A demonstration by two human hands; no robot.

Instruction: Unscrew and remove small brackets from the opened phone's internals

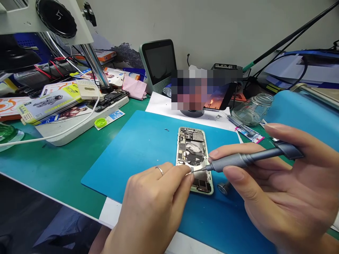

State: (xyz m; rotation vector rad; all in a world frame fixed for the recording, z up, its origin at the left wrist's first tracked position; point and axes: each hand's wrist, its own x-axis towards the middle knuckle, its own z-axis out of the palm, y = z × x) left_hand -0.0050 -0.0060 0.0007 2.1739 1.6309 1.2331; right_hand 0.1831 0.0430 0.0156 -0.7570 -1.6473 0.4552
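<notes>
An opened phone (pixel 194 155) with its insides bare lies on a blue mat (pixel 143 148). My right hand (pixel 280 190) is closed round a grey screwdriver (pixel 246 159); its tip meets the phone's lower half. My left hand (pixel 150 208), a ring on one finger, has its fingertips pinched against the phone beside the tip. Whether they grip a small part is hidden.
A microscope stand (pixel 79 116) with boxes and cables fills the back left. A small screen (pixel 159 63), a lit phone on a stand (pixel 219 97) and a glass jar (pixel 251 107) stand behind the mat. A small round metal piece (pixel 224 188) lies beside the phone.
</notes>
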